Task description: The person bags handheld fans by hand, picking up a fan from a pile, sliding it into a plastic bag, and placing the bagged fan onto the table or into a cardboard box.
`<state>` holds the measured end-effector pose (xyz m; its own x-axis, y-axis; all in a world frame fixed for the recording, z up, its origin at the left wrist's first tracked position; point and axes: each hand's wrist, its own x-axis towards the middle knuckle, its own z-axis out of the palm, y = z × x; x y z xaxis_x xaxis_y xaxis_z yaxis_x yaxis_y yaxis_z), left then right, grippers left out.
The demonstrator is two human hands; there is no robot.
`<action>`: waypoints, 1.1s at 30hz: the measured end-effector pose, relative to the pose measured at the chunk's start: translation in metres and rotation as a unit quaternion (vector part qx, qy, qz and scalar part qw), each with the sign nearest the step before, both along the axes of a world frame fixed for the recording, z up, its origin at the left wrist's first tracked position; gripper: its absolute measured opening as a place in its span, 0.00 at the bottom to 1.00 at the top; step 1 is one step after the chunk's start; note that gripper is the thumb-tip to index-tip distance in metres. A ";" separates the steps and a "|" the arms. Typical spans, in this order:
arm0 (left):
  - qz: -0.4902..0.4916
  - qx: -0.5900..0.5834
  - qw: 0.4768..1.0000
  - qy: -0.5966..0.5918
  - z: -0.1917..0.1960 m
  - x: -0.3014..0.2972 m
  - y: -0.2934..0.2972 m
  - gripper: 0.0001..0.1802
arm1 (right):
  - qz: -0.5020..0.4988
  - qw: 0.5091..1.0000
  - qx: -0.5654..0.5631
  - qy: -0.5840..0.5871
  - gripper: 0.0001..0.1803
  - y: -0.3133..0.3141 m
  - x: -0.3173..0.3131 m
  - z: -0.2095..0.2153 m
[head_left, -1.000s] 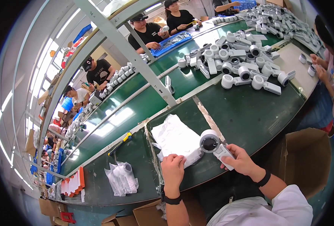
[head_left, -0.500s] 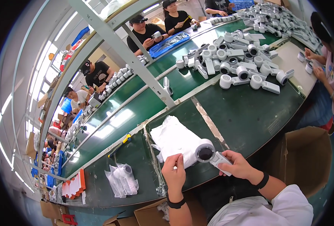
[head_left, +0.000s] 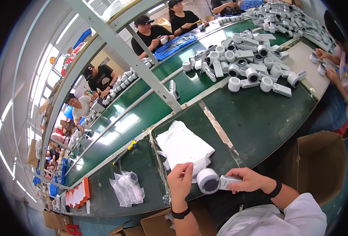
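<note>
My right hand (head_left: 247, 180) is closed around the handle of a white handheld fan (head_left: 203, 180). The fan lies roughly level just past the table's near edge, its round head with a dark centre toward my left hand. My left hand (head_left: 180, 179) is pinched at the near edge of a stack of white plastic bags (head_left: 183, 143), and a loose fold of bag shows beside the fingertips. The fan head is close to that fold; whether they touch I cannot tell.
A heap of handheld fans (head_left: 256, 63) covers the far right. Left lie a bagged bundle (head_left: 127, 188), a yellow-black cutter (head_left: 124, 152) and orange-edged cards (head_left: 78, 193). A cardboard box (head_left: 319, 165) stands right. A metal post (head_left: 134, 59) crosses the belt; several co-workers sit beyond.
The fan has moved down and slightly left, toward me, its handle now more level. My left hand stays at the bags' near edge, where a fold now shows.
</note>
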<state>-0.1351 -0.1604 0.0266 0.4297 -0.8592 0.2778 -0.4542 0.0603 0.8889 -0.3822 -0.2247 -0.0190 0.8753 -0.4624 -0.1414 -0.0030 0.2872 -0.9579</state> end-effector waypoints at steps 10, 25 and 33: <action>-0.002 0.041 0.981 0.190 0.012 -0.006 0.008 0.07 | 0.059 0.996 -0.062 0.033 0.32 -0.005 0.008 0.025; 0.008 -0.011 0.999 -0.051 0.020 -0.017 0.026 0.04 | -0.025 0.984 -0.142 0.108 0.31 -0.003 0.025 0.027; -0.020 -0.071 0.944 -0.323 0.018 -0.049 0.023 0.07 | -0.119 0.990 -0.041 0.056 0.30 0.011 0.041 0.014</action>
<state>-0.1838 -0.1369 0.0450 0.0993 -0.8056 0.5841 -0.8932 0.1865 0.4091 -0.3414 -0.2137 -0.0049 0.7211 -0.6679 -0.1840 -0.0514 0.2133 -0.9756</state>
